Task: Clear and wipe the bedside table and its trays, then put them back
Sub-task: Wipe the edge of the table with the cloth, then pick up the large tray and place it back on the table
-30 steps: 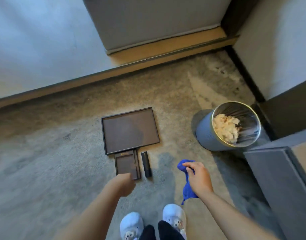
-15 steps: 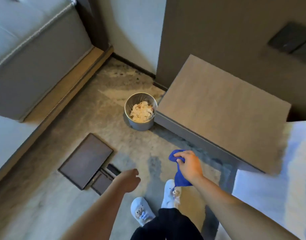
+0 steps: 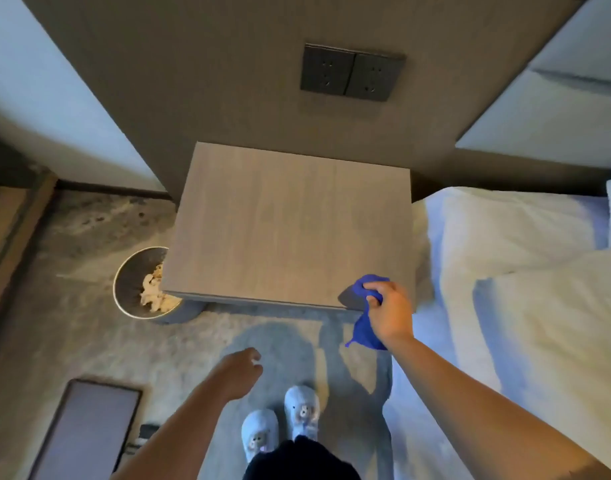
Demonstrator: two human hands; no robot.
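Head view: blue cloth at the bedside table's near corner

Head-camera framing puts the bedside table [image 3: 290, 223] at centre, its wood-grain top bare. The right hand [image 3: 389, 311] hovers at the table's near right corner, fingers closed around a bunched blue cloth [image 3: 364, 327]; the top of the cloth sits over the corner and the rest hangs below the table's front edge. Whether the cloth touches the tabletop is hard to tell. The left hand [image 3: 240, 374] is in front of the table, lower and left of the right hand, loosely curled with fingers not clenched, holding nothing and touching nothing.

A large dark tray [image 3: 86, 427] lies on the carpet in front of the table and well to its left, cut off by the bottom edge of the frame. A small dark item beside the tray's right edge is mostly hidden by the left forearm and too blurred to name. A round wastebin [image 3: 124, 299] with crumpled paper inside stands at the table's left front corner, partly hidden under the tabletop. White bedding [image 3: 505, 271] lies right of the table. A double wall socket [image 3: 351, 72] is mounted above the table.
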